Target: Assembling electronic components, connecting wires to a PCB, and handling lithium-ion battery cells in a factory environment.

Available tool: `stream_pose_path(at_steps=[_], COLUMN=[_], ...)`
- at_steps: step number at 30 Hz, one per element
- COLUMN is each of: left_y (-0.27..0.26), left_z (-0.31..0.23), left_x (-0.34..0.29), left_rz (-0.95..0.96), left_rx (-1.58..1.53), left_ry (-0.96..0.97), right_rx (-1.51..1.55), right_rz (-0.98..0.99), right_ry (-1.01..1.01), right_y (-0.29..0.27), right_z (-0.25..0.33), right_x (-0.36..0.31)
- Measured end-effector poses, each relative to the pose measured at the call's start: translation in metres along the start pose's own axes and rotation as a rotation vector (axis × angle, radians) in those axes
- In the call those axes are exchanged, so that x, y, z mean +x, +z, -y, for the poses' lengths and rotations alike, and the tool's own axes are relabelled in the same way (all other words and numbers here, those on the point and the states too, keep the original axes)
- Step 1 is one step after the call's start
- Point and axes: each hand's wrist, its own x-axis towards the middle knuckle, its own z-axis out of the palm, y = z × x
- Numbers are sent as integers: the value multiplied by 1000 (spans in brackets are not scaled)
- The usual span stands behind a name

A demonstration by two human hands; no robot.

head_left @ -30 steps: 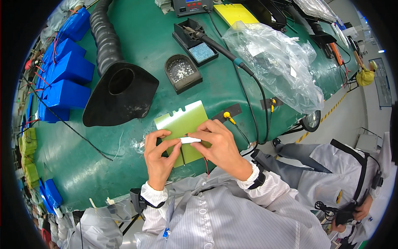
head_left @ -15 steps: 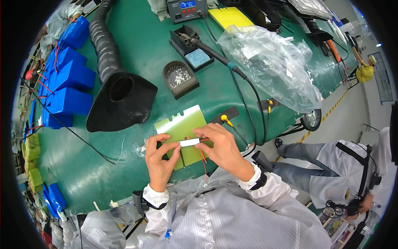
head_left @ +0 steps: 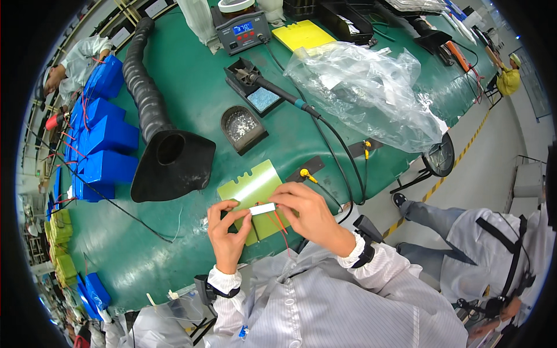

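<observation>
Glossy green counter [head_left: 191, 87]. Pale grey floor [head_left: 493, 156] to its right, yellow-black striped line [head_left: 463, 155] along it. Shelving [head_left: 120, 27] upper left, small light [head_left: 518, 37] upper right.

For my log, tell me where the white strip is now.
In the head view, the white strip is slightly left of and below centre, held between the left hand and right hand over the yellow-green board.

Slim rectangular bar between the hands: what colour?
The bar is white, best seen in the head view.
</observation>
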Motion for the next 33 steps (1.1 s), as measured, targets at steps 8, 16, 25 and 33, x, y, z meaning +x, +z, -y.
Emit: stream_pose_path(at_steps=[8, 16, 25, 33], left_y=[-2, 2, 7, 6], left_z=[-4, -14, -48, -42], left_x=[-3, -5, 1, 8], left_rz=[3, -25, 39, 120], left_rx=[36, 95, 142, 119], left_ry=[12, 39, 178, 120], right_rx=[-295, 274, 2289, 2479], right_rz=[49, 2, 885, 960], right_ry=[-163, -173, 55, 4], right_y=[4, -18, -64, -67], right_z=[5, 37, 153, 154], right_x=[-31, -29, -40, -50])
